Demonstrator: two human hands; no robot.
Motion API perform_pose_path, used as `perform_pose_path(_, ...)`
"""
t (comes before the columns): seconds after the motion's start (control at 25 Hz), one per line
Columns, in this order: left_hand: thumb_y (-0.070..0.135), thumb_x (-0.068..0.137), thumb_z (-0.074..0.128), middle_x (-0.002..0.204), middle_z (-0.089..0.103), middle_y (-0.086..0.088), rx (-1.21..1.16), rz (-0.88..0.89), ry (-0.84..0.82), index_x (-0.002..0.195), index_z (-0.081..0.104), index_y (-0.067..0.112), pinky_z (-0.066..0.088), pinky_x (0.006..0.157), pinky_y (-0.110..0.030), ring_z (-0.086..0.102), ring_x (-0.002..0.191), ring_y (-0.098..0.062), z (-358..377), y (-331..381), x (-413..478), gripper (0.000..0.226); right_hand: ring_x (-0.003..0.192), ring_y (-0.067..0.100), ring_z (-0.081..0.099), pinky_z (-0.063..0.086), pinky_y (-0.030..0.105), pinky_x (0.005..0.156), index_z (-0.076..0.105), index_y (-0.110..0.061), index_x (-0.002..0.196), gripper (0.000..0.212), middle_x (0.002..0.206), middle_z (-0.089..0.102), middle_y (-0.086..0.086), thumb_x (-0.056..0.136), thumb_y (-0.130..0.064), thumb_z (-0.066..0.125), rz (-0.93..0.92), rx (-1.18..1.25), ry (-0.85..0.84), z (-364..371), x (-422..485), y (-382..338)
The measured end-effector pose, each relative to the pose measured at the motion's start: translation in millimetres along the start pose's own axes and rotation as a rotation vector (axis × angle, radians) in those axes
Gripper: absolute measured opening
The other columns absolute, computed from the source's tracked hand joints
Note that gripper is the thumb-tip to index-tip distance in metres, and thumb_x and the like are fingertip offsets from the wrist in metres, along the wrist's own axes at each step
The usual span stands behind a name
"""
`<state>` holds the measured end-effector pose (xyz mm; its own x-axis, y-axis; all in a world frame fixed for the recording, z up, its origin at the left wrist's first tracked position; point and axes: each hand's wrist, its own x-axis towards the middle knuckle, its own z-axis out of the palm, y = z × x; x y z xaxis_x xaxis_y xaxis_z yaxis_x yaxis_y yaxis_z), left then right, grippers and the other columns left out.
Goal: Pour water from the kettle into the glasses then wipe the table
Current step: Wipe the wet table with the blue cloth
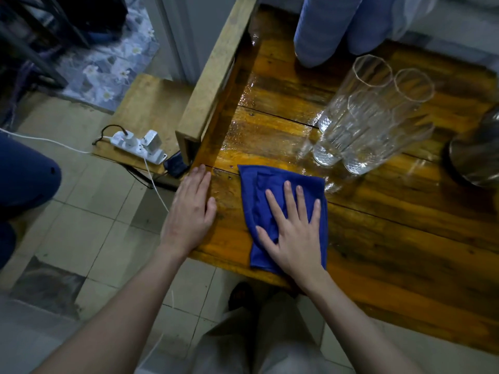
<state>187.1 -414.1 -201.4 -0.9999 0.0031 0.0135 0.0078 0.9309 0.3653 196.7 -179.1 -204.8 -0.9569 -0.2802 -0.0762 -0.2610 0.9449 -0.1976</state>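
Note:
A blue cloth lies flat on the wooden table near its front left corner. My right hand presses down on the cloth, palm flat and fingers spread. My left hand rests flat on the table's left edge, holding nothing. Two tall ribbed glasses stand side by side behind the cloth, with water in them. A wet sheen covers the wood to the left of the glasses. The metal kettle shows partly at the right edge.
A wooden side rail runs along the table's left edge. Beside it a low stool carries a white power strip with cables. A blue ribbed container stands at the table's back. Tiled floor lies to the left and below.

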Motion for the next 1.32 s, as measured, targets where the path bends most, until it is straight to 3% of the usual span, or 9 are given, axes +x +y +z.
perform_pose_path(0.36, 0.027, 0.097, 0.035, 0.159, 0.025, -0.012, 0.011, -0.009, -0.027, 0.149, 0.030, 0.004, 0.020, 0.121, -0.044, 0.019, 0.148, -0.023, -0.4, 0.0, 1.6, 0.057, 0.153, 0.031, -0.004, 0.002, 0.064, 0.119, 0.014, -0.031, 0.157, 0.082, 0.167, 0.001, 0.010, 0.089, -0.072, 0.030, 0.108, -0.007, 0.013, 1.4, 28.7, -15.3)
perform_pose_path(0.64, 0.025, 0.097, 0.040, 0.159, 0.025, -0.012, 0.012, -0.008, -0.024, 0.149, 0.030, 0.004, 0.013, 0.122, -0.036, 0.017, 0.149, -0.021, -1.7, 0.9, 1.6, 0.057, 0.153, 0.037, -0.002, 0.002, 0.066, 0.117, 0.009, -0.029, 0.158, 0.083, 0.167, 0.000, 0.014, 0.089, -0.073, 0.022, 0.184, -0.010, 0.030, 4.1, 141.9, -42.8)
perform_pose_path(1.04, 0.027, 0.097, 0.037, 0.157, 0.029, -0.013, -0.006, -0.016, 0.000, 0.147, 0.035, 0.003, 0.017, 0.122, -0.040, 0.021, 0.148, -0.022, -0.1, 0.1, 5.5, 0.056, 0.152, 0.039, -0.003, -0.003, 0.067, 0.116, 0.007, -0.029, 0.158, 0.088, 0.166, 0.000, 0.016, 0.086, -0.077, 0.017, 0.171, -0.042, 0.009, 0.0, 278.6, -51.5)
perform_pose_path(1.32, 0.027, 0.097, 0.037, 0.157, 0.028, -0.013, -0.023, -0.022, -0.006, 0.147, 0.034, 0.003, 0.017, 0.122, -0.041, 0.020, 0.149, -0.023, 0.2, -0.7, 5.7, 0.056, 0.152, 0.039, -0.005, -0.004, 0.067, 0.116, 0.006, -0.029, 0.158, 0.087, 0.166, -0.003, 0.016, 0.087, -0.077, 0.015, 0.140, -0.032, -0.007, -3.1, 300.6, -53.0)
